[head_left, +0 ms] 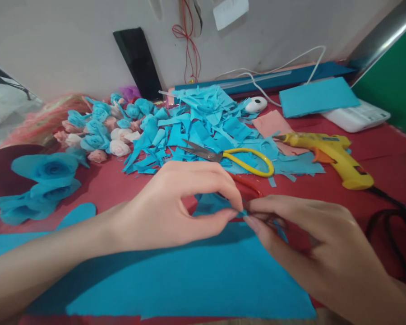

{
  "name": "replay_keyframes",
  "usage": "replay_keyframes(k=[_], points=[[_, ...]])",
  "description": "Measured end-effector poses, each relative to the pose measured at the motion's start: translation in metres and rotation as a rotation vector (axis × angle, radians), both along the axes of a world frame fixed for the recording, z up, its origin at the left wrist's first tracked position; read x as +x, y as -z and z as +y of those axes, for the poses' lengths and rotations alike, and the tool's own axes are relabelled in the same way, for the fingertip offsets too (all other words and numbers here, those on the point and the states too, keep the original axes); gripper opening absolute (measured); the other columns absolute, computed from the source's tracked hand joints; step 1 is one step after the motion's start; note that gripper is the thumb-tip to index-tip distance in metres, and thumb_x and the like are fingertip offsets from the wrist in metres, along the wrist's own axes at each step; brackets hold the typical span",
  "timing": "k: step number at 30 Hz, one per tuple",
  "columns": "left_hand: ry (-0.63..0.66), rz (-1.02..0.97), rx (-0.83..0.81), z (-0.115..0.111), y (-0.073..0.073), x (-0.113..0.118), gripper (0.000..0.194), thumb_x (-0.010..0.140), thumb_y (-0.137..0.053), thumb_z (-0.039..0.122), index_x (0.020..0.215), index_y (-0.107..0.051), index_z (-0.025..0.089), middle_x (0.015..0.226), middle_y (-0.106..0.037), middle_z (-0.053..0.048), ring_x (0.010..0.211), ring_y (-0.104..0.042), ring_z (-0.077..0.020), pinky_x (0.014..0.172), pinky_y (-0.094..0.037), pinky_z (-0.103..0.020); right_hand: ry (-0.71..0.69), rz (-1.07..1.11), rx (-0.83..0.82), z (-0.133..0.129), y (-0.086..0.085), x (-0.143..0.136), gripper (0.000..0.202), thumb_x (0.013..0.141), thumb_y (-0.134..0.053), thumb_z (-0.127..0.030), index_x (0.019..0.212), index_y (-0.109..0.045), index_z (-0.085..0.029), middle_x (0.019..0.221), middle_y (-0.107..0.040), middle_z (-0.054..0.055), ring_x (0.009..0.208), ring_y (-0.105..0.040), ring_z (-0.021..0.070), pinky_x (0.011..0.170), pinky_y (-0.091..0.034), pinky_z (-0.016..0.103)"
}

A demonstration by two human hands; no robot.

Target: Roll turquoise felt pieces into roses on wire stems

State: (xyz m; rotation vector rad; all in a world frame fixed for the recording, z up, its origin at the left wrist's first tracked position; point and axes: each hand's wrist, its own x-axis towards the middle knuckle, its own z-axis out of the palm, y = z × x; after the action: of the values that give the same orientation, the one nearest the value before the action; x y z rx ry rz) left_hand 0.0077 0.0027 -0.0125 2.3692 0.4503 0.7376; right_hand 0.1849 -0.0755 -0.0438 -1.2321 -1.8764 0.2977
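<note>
Thumb and forefinger of my left hand (pixel 189 203) pinch a small piece of blue paper (pixel 244 212). My right hand (pixel 311 243) pinches the same piece from the other side, so the fingertips of both hands nearly meet. Most of that piece is hidden by the fingers. Under both hands lies a large blue paper sheet (pixel 196 280). Just beyond my left hand rest scissors (pixel 223 156) with one yellow and one red handle, on a heap of blue paper scraps (pixel 203 122). A further blue paper piece (pixel 211 204) shows behind my left fingers.
Large blue paper flowers (pixel 50 176) lie at the left, with small blue and pink paper roses (pixel 99 128) behind. A yellow glue gun (pixel 331 153) with a black cord lies at the right. Farther back are folded blue paper (pixel 320 97) and a white device (pixel 358 116).
</note>
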Motion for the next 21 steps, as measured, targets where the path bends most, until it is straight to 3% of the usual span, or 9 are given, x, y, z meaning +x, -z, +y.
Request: replay_keyframes(k=[6, 14, 21], points=[[0.033, 0.001, 0.003, 0.0002, -0.0016, 0.0004, 0.007, 0.073, -0.063, 0.008, 0.074, -0.065, 0.015, 0.074, -0.068, -0.002, 0.065, -0.061, -0.0086, 0.067, -0.054, -0.015, -0.022, 0.061, -0.056, -0.0004, -0.005, 0.0005, 0.012, 0.079, -0.051, -0.011, 0.074, -0.061, -0.016, 0.062, -0.065, -0.004, 0.05, -0.059, 0.0043, 0.049, -0.046, 0.006], [0.035, -0.024, -0.018, -0.0004, -0.0021, 0.0018, 0.004, 0.072, -0.069, 0.014, 0.072, -0.065, 0.015, 0.073, -0.069, -0.003, 0.065, -0.063, -0.0098, 0.066, -0.054, -0.016, -0.03, 0.061, -0.066, -0.0012, -0.0037, 0.0004, 0.013, 0.078, -0.052, -0.01, 0.073, -0.061, -0.017, 0.065, -0.067, -0.002, 0.054, -0.062, 0.0072, 0.047, -0.047, 0.008], [0.002, 0.017, -0.031, -0.0014, -0.0036, 0.0022, 0.006, 0.072, -0.065, 0.007, 0.072, -0.065, 0.014, 0.073, -0.069, -0.002, 0.067, -0.063, -0.0081, 0.068, -0.052, -0.014, -0.013, 0.074, -0.115, -0.0012, -0.0082, -0.0012, 0.014, 0.077, -0.051, -0.012, 0.07, -0.063, -0.015, 0.068, -0.069, 0.001, 0.059, -0.064, 0.0071, 0.051, -0.046, 0.005]])
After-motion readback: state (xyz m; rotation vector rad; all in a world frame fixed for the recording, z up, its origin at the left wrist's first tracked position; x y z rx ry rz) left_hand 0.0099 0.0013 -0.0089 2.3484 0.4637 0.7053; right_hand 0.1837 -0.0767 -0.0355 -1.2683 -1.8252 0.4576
